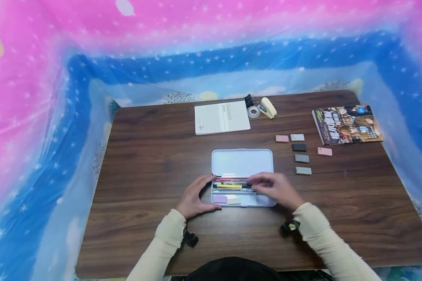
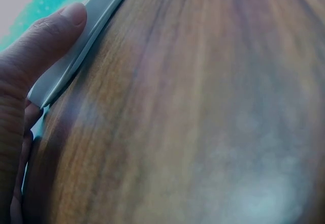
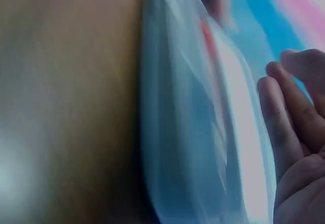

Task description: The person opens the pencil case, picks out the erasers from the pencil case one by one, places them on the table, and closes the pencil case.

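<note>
A white pencil case [image 1: 242, 162] lies with its lid folded back on the table. Pens, including a yellow-and-black pen [image 1: 230, 186] and a red one, fill its upper compartment. In the front compartment are a purple eraser [image 1: 219, 200] and a cream eraser [image 1: 233, 201]. My left hand [image 1: 194, 198] holds the case's left end, thumb at the front edge and fingers toward the hinge; the thumb also presses the case's side in the left wrist view. Over the pens' right ends hovers my right hand [image 1: 276, 188], fingers loosely bent. Nothing shows between those fingers [image 3: 277, 107] in the right wrist view.
Several small erasers stand to the right, among them a black eraser [image 1: 299, 147] and a pink eraser [image 1: 324, 151]. Farther back are a notepad [image 1: 221, 117], a tape roll [image 1: 254, 112], a black binder clip [image 1: 249, 100], a cream stapler [image 1: 268, 108] and an illustrated book [image 1: 348, 125].
</note>
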### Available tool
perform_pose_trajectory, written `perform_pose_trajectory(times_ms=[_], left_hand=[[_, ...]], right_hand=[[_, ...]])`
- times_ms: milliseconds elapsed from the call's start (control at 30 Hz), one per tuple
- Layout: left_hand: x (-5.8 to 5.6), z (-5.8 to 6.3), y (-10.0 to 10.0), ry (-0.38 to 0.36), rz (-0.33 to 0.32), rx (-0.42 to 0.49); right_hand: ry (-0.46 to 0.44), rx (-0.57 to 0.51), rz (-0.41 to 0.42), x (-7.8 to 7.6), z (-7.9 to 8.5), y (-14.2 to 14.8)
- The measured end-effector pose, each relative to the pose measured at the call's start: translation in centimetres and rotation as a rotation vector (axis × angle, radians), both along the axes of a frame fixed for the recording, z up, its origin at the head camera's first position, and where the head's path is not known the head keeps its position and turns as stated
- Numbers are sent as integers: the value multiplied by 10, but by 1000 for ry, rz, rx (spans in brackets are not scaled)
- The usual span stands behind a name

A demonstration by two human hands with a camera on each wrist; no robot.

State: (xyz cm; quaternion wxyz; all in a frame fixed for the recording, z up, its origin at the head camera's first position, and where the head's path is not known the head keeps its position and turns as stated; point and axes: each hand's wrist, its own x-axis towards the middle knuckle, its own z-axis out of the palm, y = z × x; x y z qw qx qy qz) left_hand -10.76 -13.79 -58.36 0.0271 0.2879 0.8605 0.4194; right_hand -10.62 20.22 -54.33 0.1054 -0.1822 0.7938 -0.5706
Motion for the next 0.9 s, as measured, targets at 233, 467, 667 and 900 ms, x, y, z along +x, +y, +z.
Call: perform_pose_trajectory(times_ms=[233, 467, 667, 900], left_hand=[[-3, 0, 4, 1, -14, 15], [-4, 1, 4, 1, -13, 20], [-2, 1, 2, 1, -10, 18], [0, 0, 1, 5, -2, 22]], right_hand=[[245, 289, 163, 14, -6, -40], [355, 476, 255, 13, -3, -46], [410, 550, 294, 14, 1, -50], [436, 554, 300, 15, 2, -51]])
